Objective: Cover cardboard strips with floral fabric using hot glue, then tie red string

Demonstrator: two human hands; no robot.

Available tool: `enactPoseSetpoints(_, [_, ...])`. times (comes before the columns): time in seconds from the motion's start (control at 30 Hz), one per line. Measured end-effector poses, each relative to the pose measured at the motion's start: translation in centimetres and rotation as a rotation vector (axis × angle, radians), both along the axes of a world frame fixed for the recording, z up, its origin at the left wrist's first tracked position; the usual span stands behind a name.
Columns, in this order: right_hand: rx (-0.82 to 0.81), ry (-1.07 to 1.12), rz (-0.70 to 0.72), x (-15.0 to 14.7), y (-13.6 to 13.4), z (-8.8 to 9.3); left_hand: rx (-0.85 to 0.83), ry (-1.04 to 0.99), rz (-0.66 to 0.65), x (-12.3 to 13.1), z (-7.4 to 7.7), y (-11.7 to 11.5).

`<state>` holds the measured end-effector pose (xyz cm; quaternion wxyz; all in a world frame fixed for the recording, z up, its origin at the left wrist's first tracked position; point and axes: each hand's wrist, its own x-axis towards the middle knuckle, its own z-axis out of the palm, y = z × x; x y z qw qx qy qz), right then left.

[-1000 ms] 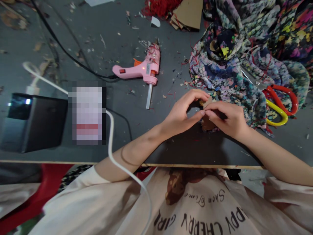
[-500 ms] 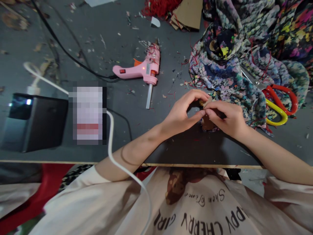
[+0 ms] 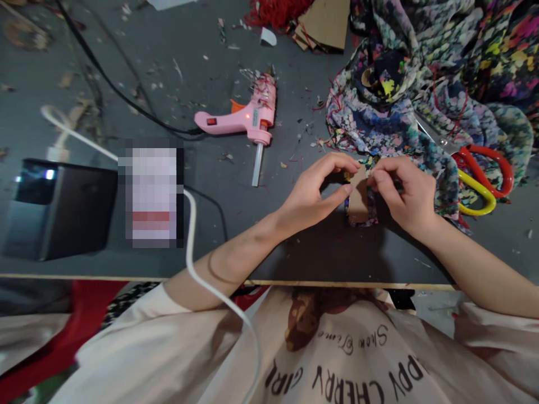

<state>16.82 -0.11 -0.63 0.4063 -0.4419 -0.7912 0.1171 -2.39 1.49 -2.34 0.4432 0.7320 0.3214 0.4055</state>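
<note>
A small rectangle of brown cardboard lies on the table before me, with dark flowered fabric showing along its edges. My left hand steadies its left side and top, thumb on the near left edge and fingertips at the upper corner. At the upper right edge, my right hand has thumb and forefinger pinched together, seemingly on the fabric border; the exact contact is partly hidden. Behind and right of the hands spreads a heap of flowered cloth. Scissors with red and yellow handles rest on it.
A pink glue gun, its light lit, lies left of my hands. Farther left are a screen-like device, blurred out, a black box and a white cable. Cardboard sheets and red thread sit at the back.
My right hand has moved right, away from my left thumb, to the right edge of the cardboard, uncovering more of it. My left hand stays almost in place.
</note>
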Motion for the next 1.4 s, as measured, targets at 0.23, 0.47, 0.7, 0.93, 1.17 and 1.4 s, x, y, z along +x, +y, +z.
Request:
enactPoseSetpoints(0.23, [-0.033,0.040,0.159,-0.3,-0.4,-0.1,0.026,0.012,-0.005,0.0,0.1,0.1])
enactPoseSetpoints(0.47, [0.061,-0.128,0.082,-0.4,-0.4,-0.5,0.110,0.095,0.004,0.0,0.2,-0.1])
enactPoseSetpoints(0.7, [0.092,-0.111,0.127,-0.5,-0.3,-0.5,0.113,0.092,-0.018,-0.1,0.4,-0.2])
enactPoseSetpoints(0.93, [-0.081,0.061,0.106,-0.2,-0.5,0.2,-0.014,0.031,0.008,-0.1,0.2,0.0])
enactPoseSetpoints(1.17, [-0.044,0.066,0.151,-0.3,-0.4,0.1,0.000,0.014,-0.029,-0.1,0.4,-0.1])
enactPoseSetpoints(1.4, [-0.208,0.168,0.228,0.2,-0.4,0.6,0.078,-0.012,-0.105,-0.3,0.5,-0.1])
